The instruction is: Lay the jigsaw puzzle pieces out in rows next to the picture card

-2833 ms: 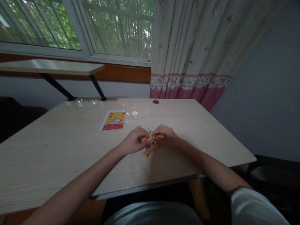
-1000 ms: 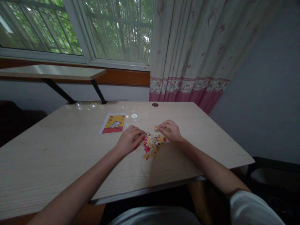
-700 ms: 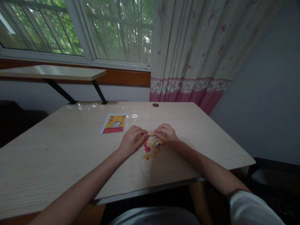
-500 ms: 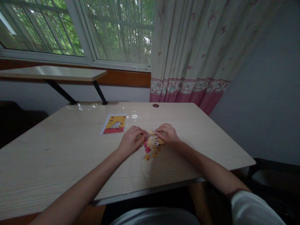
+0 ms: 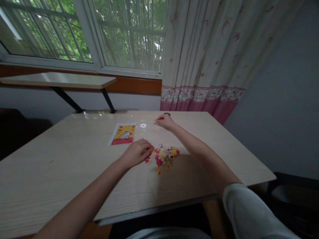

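Observation:
A heap of jigsaw puzzle pieces point(image 5: 164, 158), yellow, red and white, lies on the table in front of me. My left hand point(image 5: 139, 152) rests at the heap's left edge, thumb and fingers pinched together; a bit of yellow shows at the fingertips, likely a puzzle piece. Just under those fingers lies a loose red piece point(image 5: 147, 159). Farther back, my right hand point(image 5: 164, 121) is closed in a pinch on a small yellow puzzle piece point(image 5: 155, 121), low over the table. Left of the heap lies a picture card point(image 5: 124, 134) with a white cartoon animal on yellow and red.
The pale wooden table point(image 5: 82, 162) has a dark round cable hole cover point(image 5: 167, 114) at its back edge. A raised shelf point(image 5: 74, 79) on black legs stands at the back left. Behind are a window and a floral curtain point(image 5: 201, 66).
My right hand has left the heap and moved to the back of the table with a small yellow piece. My left hand stays beside the heap, which now shows more fully.

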`<state>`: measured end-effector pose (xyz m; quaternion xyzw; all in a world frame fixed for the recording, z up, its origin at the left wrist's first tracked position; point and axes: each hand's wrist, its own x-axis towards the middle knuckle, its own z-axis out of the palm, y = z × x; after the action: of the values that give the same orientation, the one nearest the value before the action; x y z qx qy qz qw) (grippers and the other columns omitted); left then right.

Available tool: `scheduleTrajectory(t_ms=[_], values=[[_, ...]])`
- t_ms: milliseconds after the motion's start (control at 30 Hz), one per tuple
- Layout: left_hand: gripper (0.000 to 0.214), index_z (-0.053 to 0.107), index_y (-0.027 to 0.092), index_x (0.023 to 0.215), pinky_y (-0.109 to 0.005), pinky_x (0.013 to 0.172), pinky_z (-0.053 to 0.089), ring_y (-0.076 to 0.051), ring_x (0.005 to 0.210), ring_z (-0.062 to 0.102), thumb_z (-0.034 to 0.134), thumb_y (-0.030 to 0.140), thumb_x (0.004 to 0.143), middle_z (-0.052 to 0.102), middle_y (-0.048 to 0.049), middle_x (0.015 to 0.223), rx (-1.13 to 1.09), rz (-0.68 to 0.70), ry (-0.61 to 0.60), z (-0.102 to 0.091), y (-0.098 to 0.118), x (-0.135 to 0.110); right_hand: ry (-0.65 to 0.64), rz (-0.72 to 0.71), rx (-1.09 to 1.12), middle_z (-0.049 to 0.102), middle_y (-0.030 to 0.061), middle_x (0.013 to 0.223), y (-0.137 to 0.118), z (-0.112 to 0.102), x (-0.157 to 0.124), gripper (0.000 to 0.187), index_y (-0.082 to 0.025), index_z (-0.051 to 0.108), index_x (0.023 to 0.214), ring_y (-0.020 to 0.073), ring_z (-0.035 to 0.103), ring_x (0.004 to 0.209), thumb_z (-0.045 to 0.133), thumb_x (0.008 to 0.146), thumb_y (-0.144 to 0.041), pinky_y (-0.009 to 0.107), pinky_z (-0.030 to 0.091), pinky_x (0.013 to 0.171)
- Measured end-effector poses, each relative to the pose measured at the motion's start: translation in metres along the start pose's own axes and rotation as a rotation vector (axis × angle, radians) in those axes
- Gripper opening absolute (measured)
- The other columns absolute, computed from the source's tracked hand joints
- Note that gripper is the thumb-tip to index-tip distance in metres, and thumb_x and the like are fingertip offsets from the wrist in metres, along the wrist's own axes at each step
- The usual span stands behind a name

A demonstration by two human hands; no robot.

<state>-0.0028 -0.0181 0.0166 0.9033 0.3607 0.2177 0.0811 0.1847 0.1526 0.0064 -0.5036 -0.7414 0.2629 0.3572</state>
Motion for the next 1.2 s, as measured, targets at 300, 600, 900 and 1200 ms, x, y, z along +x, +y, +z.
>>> scheduleTrajectory(t_ms=[300, 600, 900, 1200], values=[[0.023, 0.062, 0.016, 0.086, -0.029, 0.072, 0.043, -0.017, 0.080, 0.054, 0.041, 0.026, 0.088, 0.062, -0.0059, 0.080, 0.030, 0.012, -0.019, -0.002, -0.001, 0.000, -0.038, 0.050, -0.065, 0.069, 0.0012, 0.073, 0.015, 0.032, 0.030, 0.018, -0.019, 0.071, 0.075, 0.0132, 0.061, 0.071, 0.072, 0.063, -0.032, 0.023, 0.045, 0.070], [0.027, 0.063, 0.015, 0.087, -0.036, 0.076, 0.042, -0.026, 0.088, 0.054, 0.040, 0.028, 0.084, 0.060, -0.0115, 0.091, 0.442, -0.394, -0.001, -0.011, -0.023, -0.004, -0.054, 0.104, -0.162, 0.070, 0.0005, 0.083, 0.014, 0.032, 0.031, 0.020, -0.022, 0.071, 0.085, 0.0141, 0.062, 0.079, 0.068, 0.067, -0.030, 0.025, 0.044, 0.076], [0.032, 0.060, 0.013, 0.094, -0.040, 0.083, 0.041, -0.029, 0.095, 0.053, 0.037, 0.035, 0.086, 0.058, -0.0146, 0.102, 0.483, -0.489, -0.020, 0.000, -0.035, -0.005, -0.050, 0.157, -0.237, 0.070, -0.0017, 0.090, 0.000, 0.040, 0.030, 0.018, -0.028, 0.070, 0.084, 0.0182, 0.060, 0.090, 0.066, 0.069, -0.036, 0.032, 0.040, 0.084], [0.034, 0.057, 0.012, 0.099, -0.042, 0.083, 0.042, -0.030, 0.100, 0.051, 0.037, 0.037, 0.086, 0.056, -0.0153, 0.105, 0.466, -0.490, -0.018, 0.002, -0.040, -0.003, -0.045, 0.169, -0.247, 0.069, -0.0035, 0.092, 0.000, 0.042, 0.031, 0.018, -0.031, 0.070, 0.087, 0.0172, 0.059, 0.092, 0.064, 0.071, -0.038, 0.032, 0.038, 0.085]])
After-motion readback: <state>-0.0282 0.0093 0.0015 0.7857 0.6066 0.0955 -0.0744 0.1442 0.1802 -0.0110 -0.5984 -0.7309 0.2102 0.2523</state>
